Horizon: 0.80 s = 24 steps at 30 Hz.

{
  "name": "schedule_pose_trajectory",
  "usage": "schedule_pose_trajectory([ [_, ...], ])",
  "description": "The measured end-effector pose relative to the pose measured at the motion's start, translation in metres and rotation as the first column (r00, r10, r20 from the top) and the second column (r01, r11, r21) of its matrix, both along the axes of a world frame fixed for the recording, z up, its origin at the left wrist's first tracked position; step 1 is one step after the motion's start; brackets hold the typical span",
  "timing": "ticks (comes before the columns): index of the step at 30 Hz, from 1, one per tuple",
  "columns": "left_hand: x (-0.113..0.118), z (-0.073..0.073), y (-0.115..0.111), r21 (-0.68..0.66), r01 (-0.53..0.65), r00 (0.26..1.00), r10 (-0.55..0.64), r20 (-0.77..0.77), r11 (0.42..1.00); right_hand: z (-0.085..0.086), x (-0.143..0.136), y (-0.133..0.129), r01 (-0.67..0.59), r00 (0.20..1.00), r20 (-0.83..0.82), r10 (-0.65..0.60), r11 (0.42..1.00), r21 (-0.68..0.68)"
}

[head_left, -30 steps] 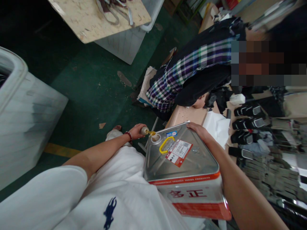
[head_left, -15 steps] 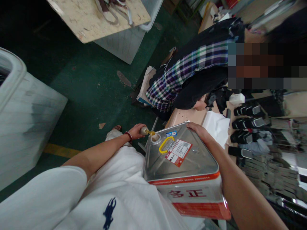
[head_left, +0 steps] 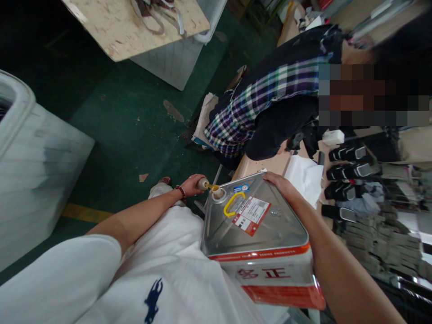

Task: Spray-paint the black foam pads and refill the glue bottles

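A large square metal can (head_left: pixel 256 243) with red bands and a yellow handle (head_left: pixel 230 204) is tilted against the white shirt. Yellowish liquid (head_left: pixel 212 186) runs between its round spout (head_left: pixel 218 193) and the mouth of a small pale bottle (head_left: pixel 203 183). My left hand (head_left: pixel 192 184), with a beaded bracelet at the wrist, is closed around that bottle. At the far top corner of the can rests my right hand (head_left: pixel 275 180), its fingers bent over the edge and partly hidden.
A person in a checked vest (head_left: pixel 266 90) leans over a table (head_left: pixel 263 165) just beyond the can. White paper (head_left: pixel 303 175) and dark shoe-like pieces (head_left: pixel 347 171) lie there. Pale bins (head_left: pixel 43 166) stand left; a wooden board (head_left: pixel 128 31) lies over another.
The view shifts slightly. The other person's arm has moved a little and less of their hand shows. My hands, the can and the bottle look unchanged.
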<state>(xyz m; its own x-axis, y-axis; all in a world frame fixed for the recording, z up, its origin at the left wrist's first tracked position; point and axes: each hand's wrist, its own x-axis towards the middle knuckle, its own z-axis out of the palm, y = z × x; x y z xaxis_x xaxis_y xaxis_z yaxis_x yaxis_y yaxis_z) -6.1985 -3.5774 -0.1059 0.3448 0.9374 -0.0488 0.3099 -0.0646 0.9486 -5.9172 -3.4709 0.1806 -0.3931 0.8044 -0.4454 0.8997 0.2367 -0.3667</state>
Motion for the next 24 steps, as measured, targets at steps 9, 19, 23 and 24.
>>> schedule_pose_trajectory([
  [9,0.001,0.005,0.0,0.007,0.008,1.0,-0.008,0.001,1.0,0.006,0.001,-0.003,0.036,0.999,-0.014,-0.036,0.999,-0.005],
  [19,0.003,0.015,0.003,0.016,0.017,1.0,-0.017,0.017,1.0,0.004,0.009,-0.003,0.032,0.999,-0.042,-0.033,0.999,-0.013],
  [23,0.003,0.015,0.003,0.025,0.023,0.999,-0.023,0.028,0.999,0.01,0.006,-0.002,0.056,0.997,-0.051,-0.058,0.997,-0.047],
  [24,0.003,0.016,0.003,0.025,0.024,0.999,-0.025,0.031,0.999,0.012,0.006,-0.002,0.066,0.996,-0.056,-0.069,0.996,-0.052],
])
